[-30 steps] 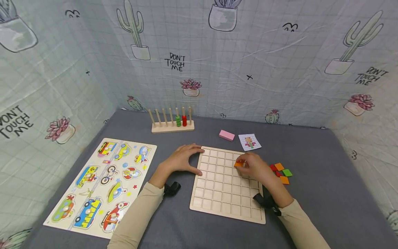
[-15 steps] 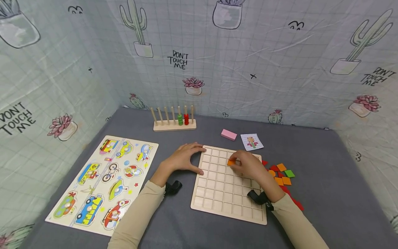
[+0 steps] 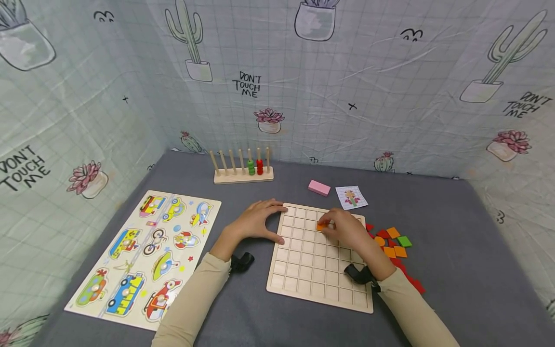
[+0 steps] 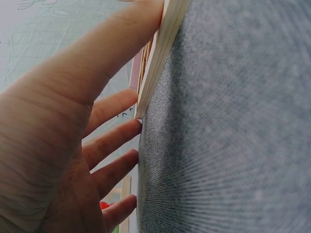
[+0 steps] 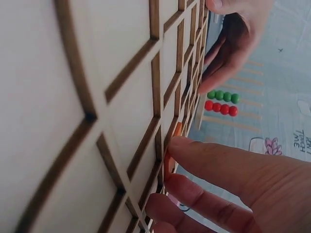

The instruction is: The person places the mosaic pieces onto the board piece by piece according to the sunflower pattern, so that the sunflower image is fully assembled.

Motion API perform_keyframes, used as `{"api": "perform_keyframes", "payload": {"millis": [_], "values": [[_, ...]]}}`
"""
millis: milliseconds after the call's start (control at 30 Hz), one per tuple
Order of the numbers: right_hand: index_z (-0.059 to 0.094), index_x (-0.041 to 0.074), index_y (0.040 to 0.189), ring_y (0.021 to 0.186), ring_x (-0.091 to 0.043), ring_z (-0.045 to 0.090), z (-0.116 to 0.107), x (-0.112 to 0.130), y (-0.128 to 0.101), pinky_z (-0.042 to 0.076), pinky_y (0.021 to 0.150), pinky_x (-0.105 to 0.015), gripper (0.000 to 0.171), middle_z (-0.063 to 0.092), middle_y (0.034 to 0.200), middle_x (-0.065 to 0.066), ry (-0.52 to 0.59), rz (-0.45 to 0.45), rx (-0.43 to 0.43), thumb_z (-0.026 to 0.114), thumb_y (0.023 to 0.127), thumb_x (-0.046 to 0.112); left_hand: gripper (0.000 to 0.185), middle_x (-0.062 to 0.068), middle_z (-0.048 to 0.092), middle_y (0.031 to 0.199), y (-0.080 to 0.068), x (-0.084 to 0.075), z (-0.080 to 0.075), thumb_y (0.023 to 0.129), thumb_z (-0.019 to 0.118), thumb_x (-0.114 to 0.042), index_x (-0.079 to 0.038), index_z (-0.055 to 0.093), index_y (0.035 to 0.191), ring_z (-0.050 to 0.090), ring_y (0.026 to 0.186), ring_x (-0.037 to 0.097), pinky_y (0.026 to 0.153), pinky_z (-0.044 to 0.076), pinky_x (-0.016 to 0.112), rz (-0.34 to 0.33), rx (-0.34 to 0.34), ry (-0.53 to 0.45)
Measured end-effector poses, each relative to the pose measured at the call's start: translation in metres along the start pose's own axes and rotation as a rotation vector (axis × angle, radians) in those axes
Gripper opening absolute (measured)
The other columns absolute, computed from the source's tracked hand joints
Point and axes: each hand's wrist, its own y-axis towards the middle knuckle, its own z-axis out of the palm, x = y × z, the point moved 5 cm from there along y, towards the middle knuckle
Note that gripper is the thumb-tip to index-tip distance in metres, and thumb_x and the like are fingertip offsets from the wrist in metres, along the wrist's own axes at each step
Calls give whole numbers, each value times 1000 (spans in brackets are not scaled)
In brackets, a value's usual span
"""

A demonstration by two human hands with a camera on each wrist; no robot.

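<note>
A square wooden grid board lies in front of me. My right hand is over its upper middle and pinches an orange tile between thumb and fingers. In the right wrist view, the orange tile sits low at the grid's ridges, partly covered by the thumb. My left hand rests at the board's left edge with fingers spread, thumb and fingertips touching the rim. From the left wrist, the thumb lies along the board's side; the other fingers are mostly straight.
Loose red, orange and green tiles lie right of the board. Behind it are a pink block and a small flower pattern card. A peg stand with green and red beads is farther back. A vehicle puzzle board lies left.
My right hand has moved left across the board with the orange tile, then stayed nearly still over the last half second. The left hand has kept its place at the edge.
</note>
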Motion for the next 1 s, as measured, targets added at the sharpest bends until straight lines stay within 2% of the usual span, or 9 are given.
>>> {"api": "perform_keyframes", "payload": {"millis": [333, 700, 1000], "values": [[74, 2, 101, 74, -18, 56, -5, -4, -3, 50, 65, -30, 15, 68, 94, -9, 86, 27, 12, 72, 86, 5, 88, 8, 39, 153, 1, 2, 1, 70, 84, -52, -19, 50, 144, 24, 147, 30, 119, 16, 54, 5, -3, -5], [71, -2, 105, 72, -19, 58, -22, -17, -23, 49, 60, -29, 17, 67, 96, -14, 95, 87, -21, 69, 89, 5, 88, 9, 39, 153, 2, 1, 1, 70, 84, -53, -18, 50, 144, 26, 146, 30, 119, 15, 54, 6, -5, 1], [71, -4, 103, 69, -21, 57, -38, -38, -46, 48, 57, -30, 17, 66, 91, -15, 84, 95, -139, 71, 87, 3, 88, 10, 40, 152, 2, -1, 1, 70, 84, -52, -17, 50, 143, 28, 145, 30, 118, 16, 57, 16, -8, -14]]}}
